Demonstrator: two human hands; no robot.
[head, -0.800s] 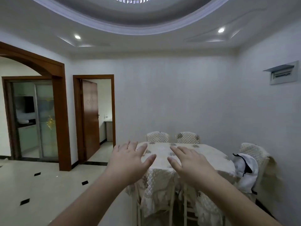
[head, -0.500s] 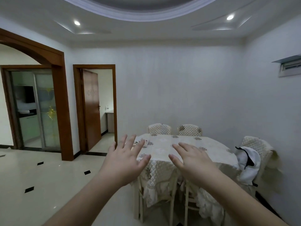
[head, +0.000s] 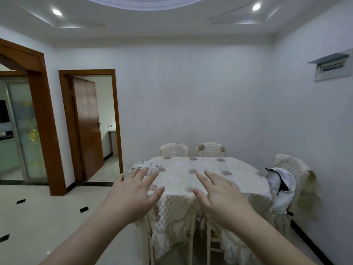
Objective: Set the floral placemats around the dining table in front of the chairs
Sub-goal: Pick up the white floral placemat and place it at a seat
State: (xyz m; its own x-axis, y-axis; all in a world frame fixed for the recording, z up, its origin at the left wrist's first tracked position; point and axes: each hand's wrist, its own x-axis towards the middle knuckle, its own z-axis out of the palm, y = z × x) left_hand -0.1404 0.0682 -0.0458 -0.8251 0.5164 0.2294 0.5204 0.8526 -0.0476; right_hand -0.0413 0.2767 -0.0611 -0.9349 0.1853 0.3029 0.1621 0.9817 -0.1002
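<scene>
1. Nothing is held by the left hand (head: 131, 196) or the right hand (head: 222, 197); the fingers of both are spread wide.
2. The placemats (head: 146, 166) are stacked on the desk's (head: 200, 175) far-left corner, just beyond the left fingertips.
3. Being partly off the corner, the stack could be knocked to the floor by a careless reach.
4. Far chairs (head: 174, 149) may be hard to reach across.

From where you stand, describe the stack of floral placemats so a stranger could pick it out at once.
Find the dining table under its quilted cream cloth, by the white wall. Go to its far left corner, nearest the open wooden door. The floral placemats lie there as a flat pale stack overhanging the edge, printed with dark sprigs, unlike the cloth's stitched brown flowers.
</scene>
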